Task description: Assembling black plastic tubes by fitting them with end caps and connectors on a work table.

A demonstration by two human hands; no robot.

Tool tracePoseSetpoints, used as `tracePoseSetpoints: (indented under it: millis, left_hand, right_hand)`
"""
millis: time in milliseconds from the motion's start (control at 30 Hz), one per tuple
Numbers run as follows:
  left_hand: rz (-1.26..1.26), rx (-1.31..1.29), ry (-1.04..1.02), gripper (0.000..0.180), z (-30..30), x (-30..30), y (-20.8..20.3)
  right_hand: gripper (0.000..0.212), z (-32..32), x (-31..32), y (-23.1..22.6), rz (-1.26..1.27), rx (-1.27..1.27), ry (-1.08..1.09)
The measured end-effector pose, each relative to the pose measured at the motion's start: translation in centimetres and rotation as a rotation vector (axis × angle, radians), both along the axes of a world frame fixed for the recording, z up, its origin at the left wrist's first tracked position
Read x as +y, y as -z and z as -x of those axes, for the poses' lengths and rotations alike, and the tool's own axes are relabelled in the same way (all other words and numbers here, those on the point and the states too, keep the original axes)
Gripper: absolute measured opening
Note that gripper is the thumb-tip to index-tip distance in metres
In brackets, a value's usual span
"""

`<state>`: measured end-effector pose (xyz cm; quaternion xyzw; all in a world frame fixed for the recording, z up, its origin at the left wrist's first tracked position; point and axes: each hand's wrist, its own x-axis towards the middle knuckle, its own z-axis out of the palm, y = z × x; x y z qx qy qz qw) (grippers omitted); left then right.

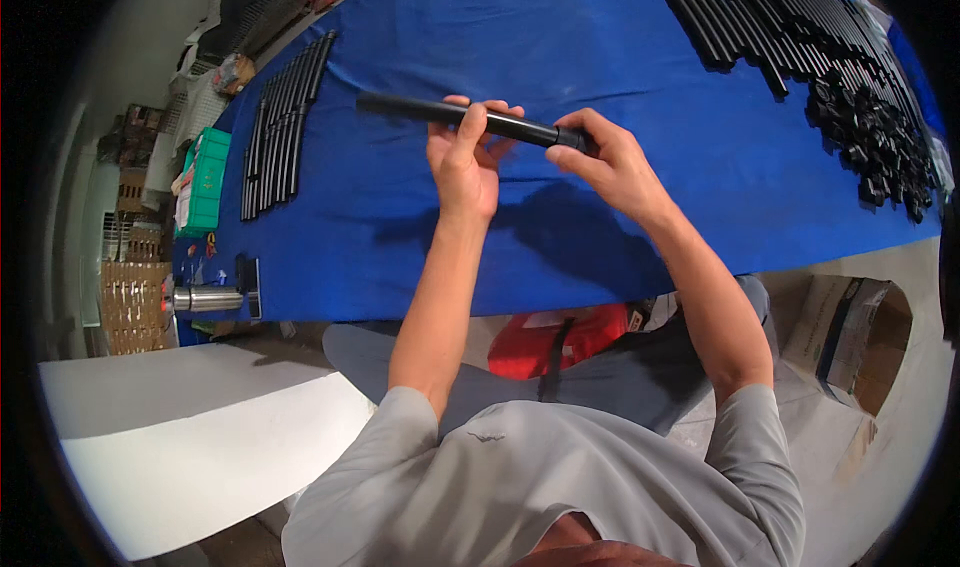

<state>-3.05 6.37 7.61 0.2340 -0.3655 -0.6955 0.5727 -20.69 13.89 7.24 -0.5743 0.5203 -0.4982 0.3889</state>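
Note:
A black tube [405, 106] is held above the blue-covered table, almost level, its left end slightly higher. My left hand [463, 162] is closed around the tube's middle, thumb across its near side and fingers behind. At the tube's right end, my right hand [618, 167] pinches a short, wider black fitting [568, 138] between thumb and fingers. The fitting meets the tube, but my fingers hide much of it, so I cannot tell how it is joined.
Black tubes [285, 132] lie in a row at left; more tubes [735, 17] are stacked far right beside a heap of small black parts [865, 142]. A green bin [207, 182] and a steel flask [207, 299] stand left. An open cardboard box [850, 342] sits lower right.

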Motion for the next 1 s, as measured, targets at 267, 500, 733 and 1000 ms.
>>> tracePoseSetpoints:
  millis: [267, 500, 733, 1000]
  left_hand:
    - [-0.182, 0.501, 0.492, 0.015, 3.0, -6.1, 3.1]
    - [-0.364, 0.623, 0.326, 0.041, 3.3, -6.4, 6.4]
    - [-0.339, 0.538, 0.291, 0.037, 3.1, -6.7, 5.8]
    - [-0.419, 0.565, 0.312, 0.039, 4.5, -5.5, 5.9]
  right_hand:
    - [0.025, 0.5, -0.7, 1.3, -0.489, -0.426, -0.347]
    - [0.025, 0.5, -1.1, 2.1, -0.374, 0.029, -0.139]
    - [0.031, -0.8, -1.4, 2.5, -0.197, 0.274, -0.028]
    - [0.027, -0.6, 0.3, 2.3, -0.315, 0.116, 0.040]
